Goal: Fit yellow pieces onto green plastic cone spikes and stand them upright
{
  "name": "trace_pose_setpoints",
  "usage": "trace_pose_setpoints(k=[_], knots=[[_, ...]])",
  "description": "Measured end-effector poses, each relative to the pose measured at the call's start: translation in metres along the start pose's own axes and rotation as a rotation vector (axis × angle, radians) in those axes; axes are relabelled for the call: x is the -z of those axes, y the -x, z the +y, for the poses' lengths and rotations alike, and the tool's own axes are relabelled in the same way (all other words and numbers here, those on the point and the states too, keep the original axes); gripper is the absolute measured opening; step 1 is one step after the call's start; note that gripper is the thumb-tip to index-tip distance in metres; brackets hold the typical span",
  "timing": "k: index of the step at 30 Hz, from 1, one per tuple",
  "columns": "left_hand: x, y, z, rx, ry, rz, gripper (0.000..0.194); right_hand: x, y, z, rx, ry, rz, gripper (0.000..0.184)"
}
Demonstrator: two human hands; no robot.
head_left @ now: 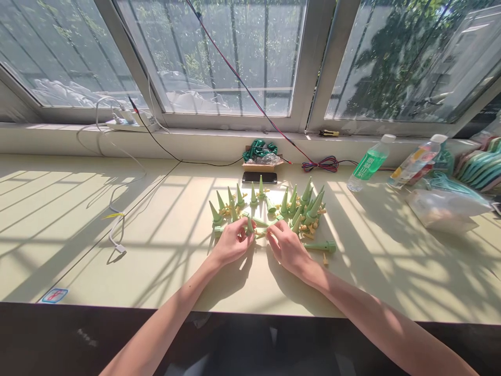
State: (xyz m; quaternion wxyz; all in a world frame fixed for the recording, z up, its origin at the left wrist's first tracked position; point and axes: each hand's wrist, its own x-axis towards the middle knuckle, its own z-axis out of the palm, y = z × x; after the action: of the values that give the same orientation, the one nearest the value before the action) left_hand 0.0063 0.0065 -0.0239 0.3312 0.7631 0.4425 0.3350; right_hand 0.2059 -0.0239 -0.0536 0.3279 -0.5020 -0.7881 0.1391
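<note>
Green plastic, by its look, formed the cone [249, 225] in the left hand [234, 244], which had thumb and fingers closed around its lower part, the tip pointing up. It was above the table [164, 277], at the near side of a loose cluster of similar cones. The right hand [288, 246] faced it, a narrow gap between the two; its fingertips were drawn together beside small tan pegs, but whether they gripped one I cannot tell.

The held cone was probably light and stiff, more likely to slide or roll in the fingers than to bend. Its smooth taper promised a poor hold near the tip, where a pinch could slip off; the wider base seemed the better place, with the pads set on opposite sides. The point itself might well have been the weakest part under a sideways push.

Most of the other cones stood upright, close together. A lying cone [319, 246] rested to the right of the right hand, and its round shape would probably let it roll if nudged. A peg [325, 259] lay just in front of it, small enough to call for a fingertip pinch.
</note>
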Motion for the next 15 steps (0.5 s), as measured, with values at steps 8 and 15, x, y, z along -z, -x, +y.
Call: trace_pose_setpoints(k=[8, 15], knots=[[-0.0006, 0.0, -0.0018, -0.001, 0.022, 0.003, 0.012, 0.0032, -0.0006, -0.0034, -0.02, -0.019, 0.014, 0.014], [-0.0023, -0.0001, -0.0052, -0.015, 0.02, -0.013, 0.01, 0.0024, -0.0013, -0.0021, -0.016, -0.045, -0.008, 0.014]])
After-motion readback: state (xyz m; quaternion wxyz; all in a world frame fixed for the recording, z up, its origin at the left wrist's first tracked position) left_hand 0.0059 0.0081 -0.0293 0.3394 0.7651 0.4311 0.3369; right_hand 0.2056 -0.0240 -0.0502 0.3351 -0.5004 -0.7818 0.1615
